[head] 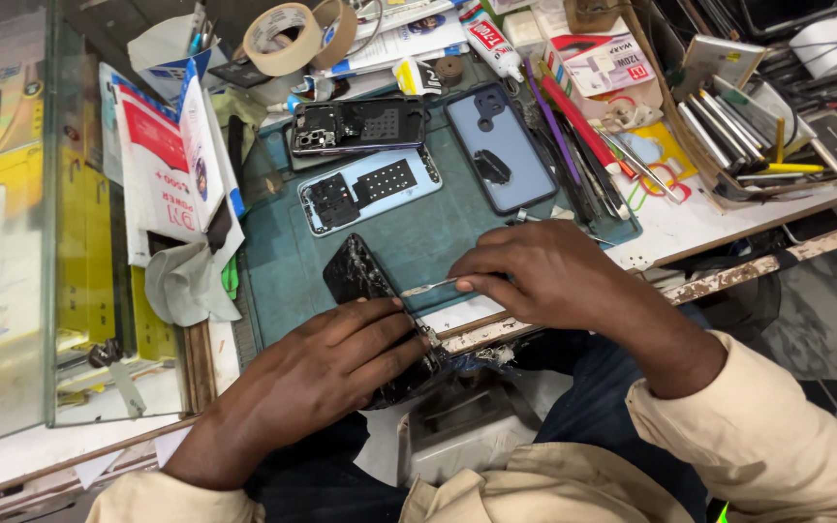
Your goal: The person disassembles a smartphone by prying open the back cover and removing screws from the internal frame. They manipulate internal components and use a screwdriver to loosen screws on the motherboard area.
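Observation:
My left hand [317, 378] presses down on a dark, cracked phone screen panel [356, 271] that lies over the front edge of a teal work mat [418, 237]. My right hand [540, 271] grips a thin metal blade tool [428, 288], whose tip touches the panel's right edge. Beyond them on the mat lie a light blue phone frame [370, 189] with its insides showing, a dark phone body [356, 126] and a blue back cover [501, 145].
Tape rolls [297, 34], a glue tube [486, 39] and paper packets [167, 160] crowd the back and left. Pens and tweezers [573, 136] lie right of the mat. A box of flat phone parts [738, 107] stands far right. A glass case [12, 223] borders the left.

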